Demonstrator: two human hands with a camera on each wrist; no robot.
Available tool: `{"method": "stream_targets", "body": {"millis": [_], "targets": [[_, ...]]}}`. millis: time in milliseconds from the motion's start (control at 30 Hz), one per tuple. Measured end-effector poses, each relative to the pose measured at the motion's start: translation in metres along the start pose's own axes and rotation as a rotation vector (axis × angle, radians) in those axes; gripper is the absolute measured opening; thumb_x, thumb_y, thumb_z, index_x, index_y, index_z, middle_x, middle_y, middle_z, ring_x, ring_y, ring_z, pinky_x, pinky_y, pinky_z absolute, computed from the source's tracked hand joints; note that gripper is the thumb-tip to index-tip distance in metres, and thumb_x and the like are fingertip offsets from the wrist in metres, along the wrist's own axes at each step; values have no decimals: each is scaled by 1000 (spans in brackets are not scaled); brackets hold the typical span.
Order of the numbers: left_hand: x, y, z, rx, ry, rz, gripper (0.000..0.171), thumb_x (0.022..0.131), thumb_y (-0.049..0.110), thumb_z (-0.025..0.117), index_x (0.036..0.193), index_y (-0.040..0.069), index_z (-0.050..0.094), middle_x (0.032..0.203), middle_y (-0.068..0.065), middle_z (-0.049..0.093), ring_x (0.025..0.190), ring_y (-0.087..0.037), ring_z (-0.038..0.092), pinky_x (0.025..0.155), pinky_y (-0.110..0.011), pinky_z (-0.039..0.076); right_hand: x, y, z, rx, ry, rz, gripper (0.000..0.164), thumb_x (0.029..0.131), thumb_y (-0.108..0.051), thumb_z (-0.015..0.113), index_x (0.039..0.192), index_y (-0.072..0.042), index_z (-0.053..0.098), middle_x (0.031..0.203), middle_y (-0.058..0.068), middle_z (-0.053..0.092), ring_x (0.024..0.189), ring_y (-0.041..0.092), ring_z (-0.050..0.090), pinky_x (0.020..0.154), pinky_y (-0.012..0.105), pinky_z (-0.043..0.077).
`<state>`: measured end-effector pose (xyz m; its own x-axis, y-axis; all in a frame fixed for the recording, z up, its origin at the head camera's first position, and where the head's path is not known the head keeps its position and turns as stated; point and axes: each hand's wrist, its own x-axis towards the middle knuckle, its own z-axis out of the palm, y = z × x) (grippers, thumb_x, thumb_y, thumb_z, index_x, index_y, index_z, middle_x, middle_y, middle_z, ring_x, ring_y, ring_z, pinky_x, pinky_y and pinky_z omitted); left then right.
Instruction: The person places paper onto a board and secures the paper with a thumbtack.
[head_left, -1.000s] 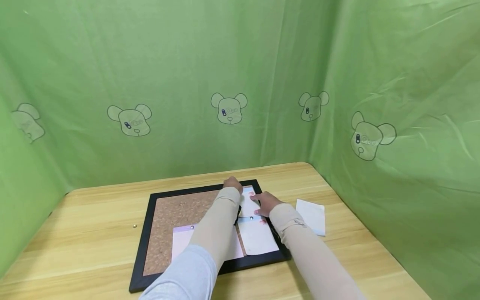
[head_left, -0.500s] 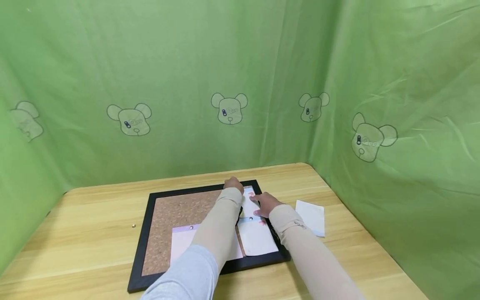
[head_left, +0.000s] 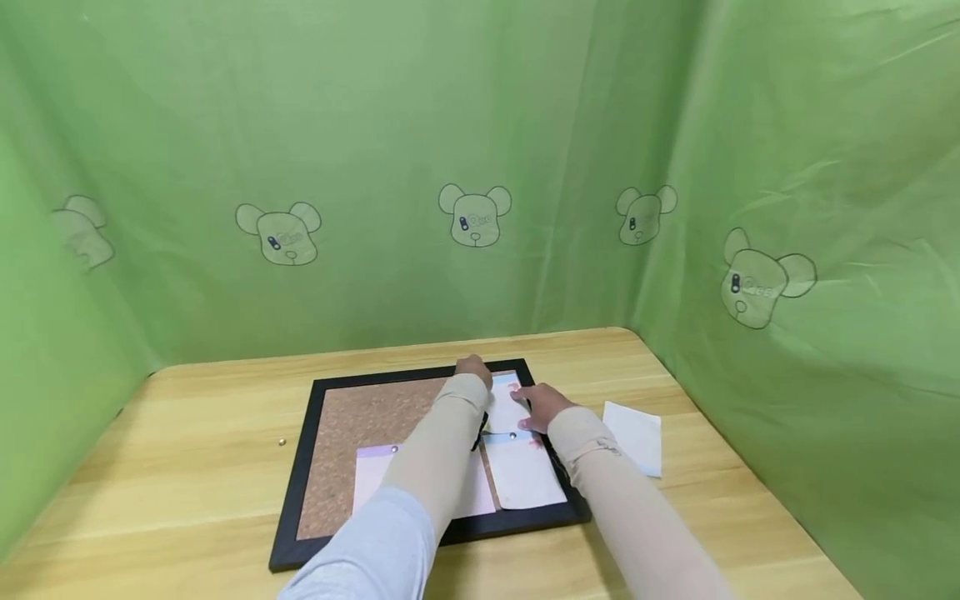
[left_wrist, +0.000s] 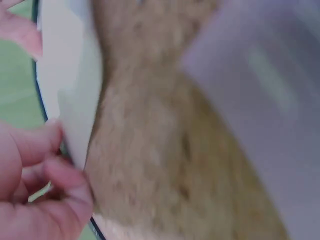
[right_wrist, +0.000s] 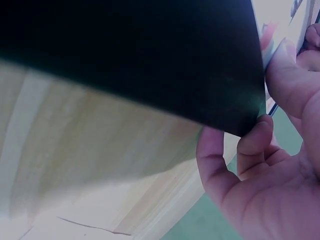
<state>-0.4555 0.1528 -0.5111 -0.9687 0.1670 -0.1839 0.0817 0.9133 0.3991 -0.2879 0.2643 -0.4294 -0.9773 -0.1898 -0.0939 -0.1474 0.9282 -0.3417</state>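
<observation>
A cork board [head_left: 367,417] in a black frame lies on the wooden table. Near its far right corner sits a white note sheet [head_left: 504,414] with a blue top band and a pink print. My left hand [head_left: 474,369] is at the sheet's top edge; in the left wrist view its thumb and curled fingers pinch close at the sheet's corner [left_wrist: 80,135]. My right hand [head_left: 546,408] reaches over the frame's right side, fingertips on the sheet. In the right wrist view other fingers touch the frame's dark edge [right_wrist: 220,90]. Whether the left fingers also hold a pin, I cannot tell.
Below that sheet, a second blue-banded note [head_left: 525,479] is fixed by a silver pin [head_left: 513,435]. A purple-banded note [head_left: 369,477] with a pin [head_left: 394,449] lies partly under the left arm. Right of the board is a loose note [head_left: 639,437]; a pin [head_left: 282,442] lies left.
The head view has shifted slightly, so the scene sits a little further right. Both hands stay at the same sheet with hardly any movement.
</observation>
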Motion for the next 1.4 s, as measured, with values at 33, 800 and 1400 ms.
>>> {"method": "stream_targets", "body": {"millis": [33,800,1400], "targets": [[19,-9,14,35,7,31,29,84,25,72,103,4,70,104,-9,65,100,-26,59,79,-32,53,0,0,0,-2,4,-9,54,80,-7,79,130,-1,59,127,24,59,118,39,54,102,46,42],[-239,-96,-153,-274,-54,340,40,93,28,67,125,6,60,127,-13,60,115,-31,56,97,-48,46,13,-5,-14,1,-85,93,59,82,-10,75,135,-6,49,118,25,59,110,37,56,97,46,45],[-364,-197,-132,-123,-69,45,44,85,33,74,109,-4,66,116,-25,62,111,-44,55,94,-59,44,5,0,-11,91,-113,106,67,77,-1,60,142,-3,44,134,30,47,99,30,56,81,35,49]]}}
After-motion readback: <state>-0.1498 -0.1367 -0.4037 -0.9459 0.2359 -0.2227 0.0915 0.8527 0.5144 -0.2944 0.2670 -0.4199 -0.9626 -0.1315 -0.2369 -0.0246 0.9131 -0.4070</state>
